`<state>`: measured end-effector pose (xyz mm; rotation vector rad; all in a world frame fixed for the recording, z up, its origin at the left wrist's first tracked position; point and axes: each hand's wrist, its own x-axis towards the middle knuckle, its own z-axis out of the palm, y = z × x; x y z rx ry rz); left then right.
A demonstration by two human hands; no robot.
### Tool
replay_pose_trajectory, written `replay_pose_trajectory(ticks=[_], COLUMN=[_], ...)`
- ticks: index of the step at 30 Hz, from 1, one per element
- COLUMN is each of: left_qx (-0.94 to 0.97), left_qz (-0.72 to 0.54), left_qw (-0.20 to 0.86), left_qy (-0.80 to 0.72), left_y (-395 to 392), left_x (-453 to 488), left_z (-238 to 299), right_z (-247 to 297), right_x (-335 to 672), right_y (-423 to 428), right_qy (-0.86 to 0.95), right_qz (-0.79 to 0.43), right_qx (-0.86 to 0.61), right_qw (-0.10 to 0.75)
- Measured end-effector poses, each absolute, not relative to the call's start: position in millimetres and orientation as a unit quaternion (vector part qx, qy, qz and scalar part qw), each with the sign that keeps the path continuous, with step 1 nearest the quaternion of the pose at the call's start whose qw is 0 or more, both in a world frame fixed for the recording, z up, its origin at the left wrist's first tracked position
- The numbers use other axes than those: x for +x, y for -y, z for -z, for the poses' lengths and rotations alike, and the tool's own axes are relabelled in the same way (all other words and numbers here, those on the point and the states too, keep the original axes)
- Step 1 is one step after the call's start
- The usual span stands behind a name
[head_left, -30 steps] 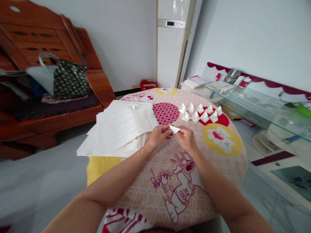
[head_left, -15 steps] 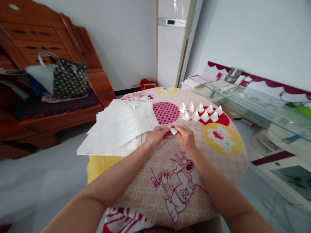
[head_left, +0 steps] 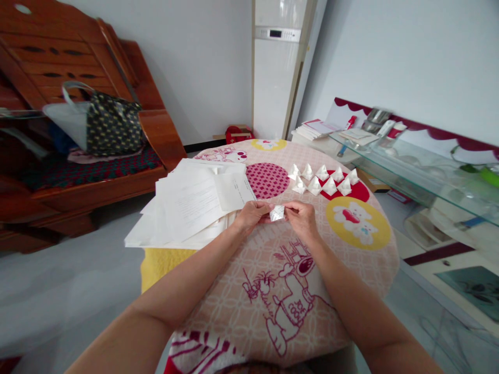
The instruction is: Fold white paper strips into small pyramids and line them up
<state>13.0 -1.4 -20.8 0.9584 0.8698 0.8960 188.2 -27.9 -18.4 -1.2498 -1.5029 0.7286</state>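
A small folded piece of white printed paper [head_left: 277, 213] is held between my two hands above the cloth-covered round table [head_left: 312, 317]. My left hand [head_left: 252, 215] pinches its left edge, and my right hand [head_left: 302, 216] grips the right edge with thumb and fingers. The paper's flat, creased face shows toward me. Beyond my right hand stand several white folded paper pieces [head_left: 329, 186], pointed at the top and set in two rows. Left of my left hand lies a loose stack of white paper sheets [head_left: 187, 202], some with print.
On the right, a glass shelf [head_left: 424, 171] holds papers, metal bowls [head_left: 377, 117] and a red-and-white cup [head_left: 396, 130]. A wooden bench [head_left: 159, 132] with a dark patterned bag [head_left: 113, 124] stands at the left. A tall white air conditioner [head_left: 276, 78] is at the back.
The folded paper has turned and spread, so a wider, square-like face shows between my fingers. My right hand has shifted slightly right. The paper rows and the stack stay where they were.
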Motion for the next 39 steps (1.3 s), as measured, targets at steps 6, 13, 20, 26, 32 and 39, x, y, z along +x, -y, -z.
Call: replay_pose_trajectory(ticks=[6, 13, 20, 26, 32, 39], left_qx=[0.479, 0.553, 0.604, 0.613, 0.613, 0.599], left_qz=[-0.414, -0.389, -0.365, -0.377, -0.395, -0.392], left_qw=[0.665, 0.611, 0.572, 0.567, 0.546, 0.564], left_qy=[-0.396, -0.412, -0.417, -0.402, -0.412, -0.412], left_y=[0.6, 0.6, 4.4, 1.9, -2.1, -1.3], left_x=[10.6, 10.9, 9.9, 7.3, 6.3, 6.9], left_z=[21.3, 23.4, 18.8, 17.9, 18.2, 20.2], right_z=[13.7, 10.4, 15.7, 10.8, 6.8, 8.4], right_x=[189.8, 194.1, 193.1, 190.1, 193.2, 193.9], right_y=[27.8, 29.8, 29.2, 32.4, 35.2, 36.6], right_qy=[0.539, 0.522, 0.536, 0.513, 0.495, 0.491], right_qz=[-0.463, -0.532, -0.511, -0.536, -0.630, -0.643], right_qx=[-0.493, -0.488, -0.499, -0.495, -0.484, -0.477], right_qw=[0.501, 0.453, 0.450, 0.452, 0.351, 0.342])
